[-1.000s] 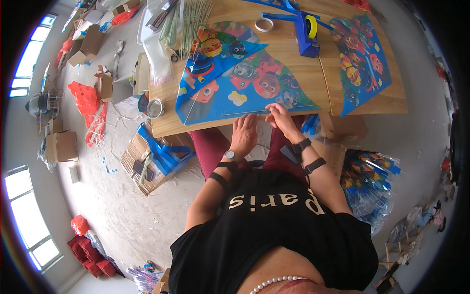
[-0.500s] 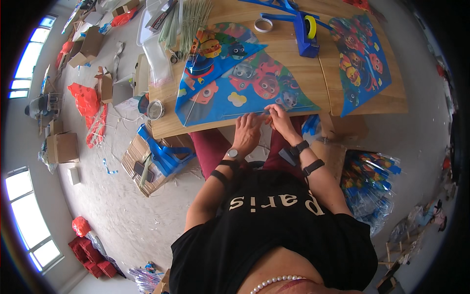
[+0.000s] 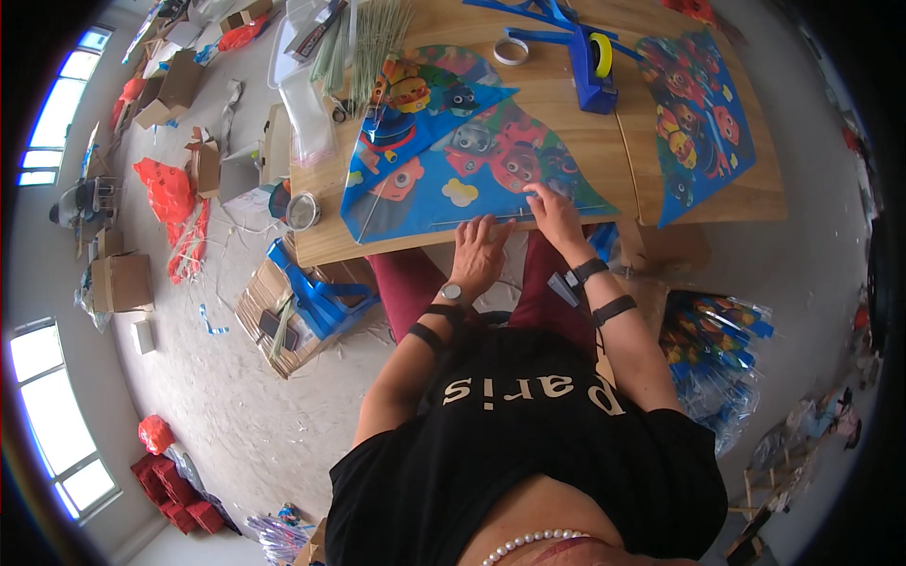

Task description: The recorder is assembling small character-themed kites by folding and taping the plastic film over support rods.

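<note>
A blue kite sheet (image 3: pixel 415 212) printed with cartoon figures lies along the table's near edge, its upper left part folded over. A thin pale rod (image 3: pixel 448 223) runs across it close to that near edge. My left hand (image 3: pixel 479 253) rests at the edge with fingers spread, the tips on the sheet beside the rod. Just to its right, my right hand (image 3: pixel 557 222) is over the sheet, index finger stretched out and the other fingers partly bent. Nothing shows in either hand. A second printed kite sheet (image 3: pixel 703 132) lies at the right.
On the wooden table (image 3: pixel 557 71) are a blue tape dispenser (image 3: pixel 593 90), a tape roll (image 3: pixel 511 51), blue strips and a bundle of thin sticks (image 3: pixel 373 47). A round jar (image 3: pixel 302 211) stands by the left corner. Cardboard with blue strips (image 3: pixel 316 302) sits below left; wrapped kites (image 3: pixel 713 349) lie right.
My hands have parted. The right hand has moved up and right onto the sheet, its fingers opening from a pinch; the left hand has stayed almost in place.
</note>
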Demonstrator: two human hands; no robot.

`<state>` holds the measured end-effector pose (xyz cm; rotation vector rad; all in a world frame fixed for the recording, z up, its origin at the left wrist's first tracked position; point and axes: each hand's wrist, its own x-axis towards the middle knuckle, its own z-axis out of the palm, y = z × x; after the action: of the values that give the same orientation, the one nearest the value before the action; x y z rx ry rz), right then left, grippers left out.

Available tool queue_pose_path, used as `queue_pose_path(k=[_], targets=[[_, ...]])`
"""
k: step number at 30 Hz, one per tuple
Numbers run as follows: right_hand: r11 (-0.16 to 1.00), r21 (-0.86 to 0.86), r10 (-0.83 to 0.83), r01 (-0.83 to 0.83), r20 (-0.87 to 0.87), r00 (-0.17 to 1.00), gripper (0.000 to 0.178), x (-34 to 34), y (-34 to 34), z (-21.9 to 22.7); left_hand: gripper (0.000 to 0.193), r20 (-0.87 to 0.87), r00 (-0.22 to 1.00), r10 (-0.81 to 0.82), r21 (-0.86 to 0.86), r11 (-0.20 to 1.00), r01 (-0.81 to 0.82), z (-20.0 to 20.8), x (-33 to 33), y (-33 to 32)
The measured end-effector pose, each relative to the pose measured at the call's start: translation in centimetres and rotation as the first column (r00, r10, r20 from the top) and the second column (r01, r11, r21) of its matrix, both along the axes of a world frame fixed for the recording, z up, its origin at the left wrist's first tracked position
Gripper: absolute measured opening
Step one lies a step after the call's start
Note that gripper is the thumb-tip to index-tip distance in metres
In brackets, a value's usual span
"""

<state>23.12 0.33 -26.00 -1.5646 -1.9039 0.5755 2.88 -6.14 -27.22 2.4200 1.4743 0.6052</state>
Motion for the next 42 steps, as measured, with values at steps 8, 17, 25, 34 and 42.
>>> queue_pose_path(k=[8,17,25,34,42], targets=[[0.997,0.076,-0.007,-0.003,0.134,0.991,0.028,-1.4,0.6,-1.8,0.07,-0.003,1.0,-0.019,0.022,1.0,0.019,-0.2,0.0,0.1],[0.991,0.063,-0.132,0.122,0.187,0.974,0.036,-2.8,0.6,-2.3,0.072,-0.009,0.999,-0.045,0.014,0.999,0.045,0.1,0.0,0.6],[0.995,0.099,0.019,-0.028,0.089,0.996,0.021,-0.8,0.9,-2.6,0.056,0.07,0.991,-0.116,0.014,0.993,0.116,-0.8,-2.7,2.7],[0.972,0.176,0.113,-0.159,0.244,0.963,0.053,1.3,-2.9,-0.6,0.053,-0.256,0.91,0.328,0.159,0.942,-0.295,0.4,-13.9,11.4],[0.976,0.173,0.092,-0.13,0.212,0.973,0.062,2.7,-4.2,-1.6,0.053,-0.371,0.918,0.139,0.125,0.987,-0.099,5.9,-15.9,15.7]])
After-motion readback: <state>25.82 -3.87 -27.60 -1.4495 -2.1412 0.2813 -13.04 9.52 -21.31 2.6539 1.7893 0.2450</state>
